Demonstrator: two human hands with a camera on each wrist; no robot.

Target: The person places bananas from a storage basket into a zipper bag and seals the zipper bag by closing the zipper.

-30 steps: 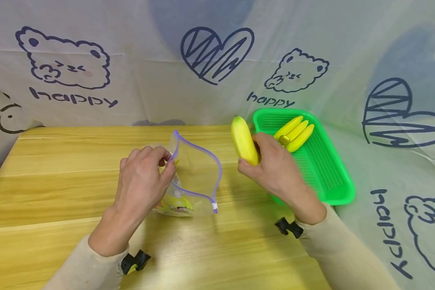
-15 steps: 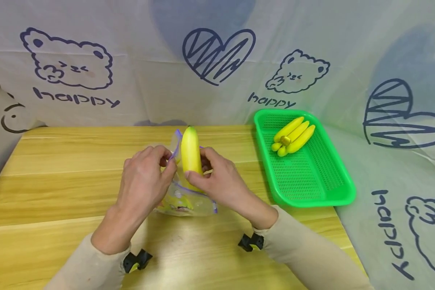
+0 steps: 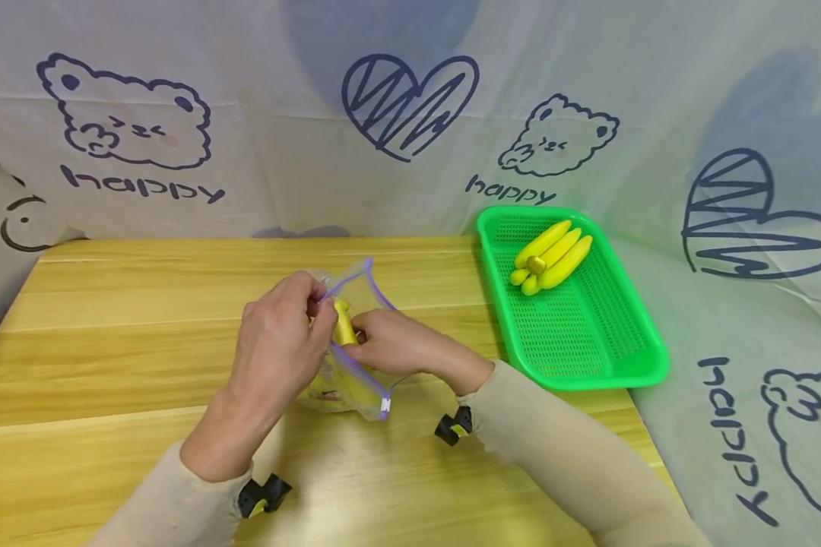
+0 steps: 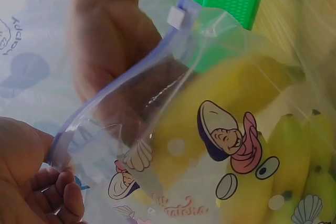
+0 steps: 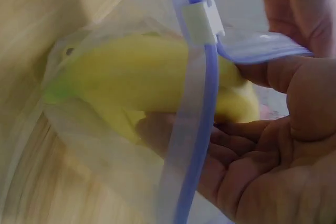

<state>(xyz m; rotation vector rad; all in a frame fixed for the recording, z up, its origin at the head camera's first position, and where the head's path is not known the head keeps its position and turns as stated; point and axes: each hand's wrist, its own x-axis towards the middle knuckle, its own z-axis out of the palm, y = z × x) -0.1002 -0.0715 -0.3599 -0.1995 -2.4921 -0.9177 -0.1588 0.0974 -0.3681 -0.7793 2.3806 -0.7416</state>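
Where bag (image 3: 338, 389) gapes, left hand (image 3: 279, 342) pinches edge (image 5: 207, 93), right hand (image 3: 402, 340) grips banana (image 5: 136, 72).

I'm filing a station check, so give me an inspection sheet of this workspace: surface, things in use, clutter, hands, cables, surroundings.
Surface: wood-grain table.
Things in use: printed clear zip bag, mouth open, white slider at one end; banana at least mostly inside; other bananas show through its wall; bunch of bananas in a green basket.
Clutter: nothing seen.
Hands: left hand pinches the bag's rim; right hand reaches into the mouth, fingers and thumb holding the banana.
Cables: nothing seen.
Surroundings: pale cloth printed with bears, hearts and "happy".
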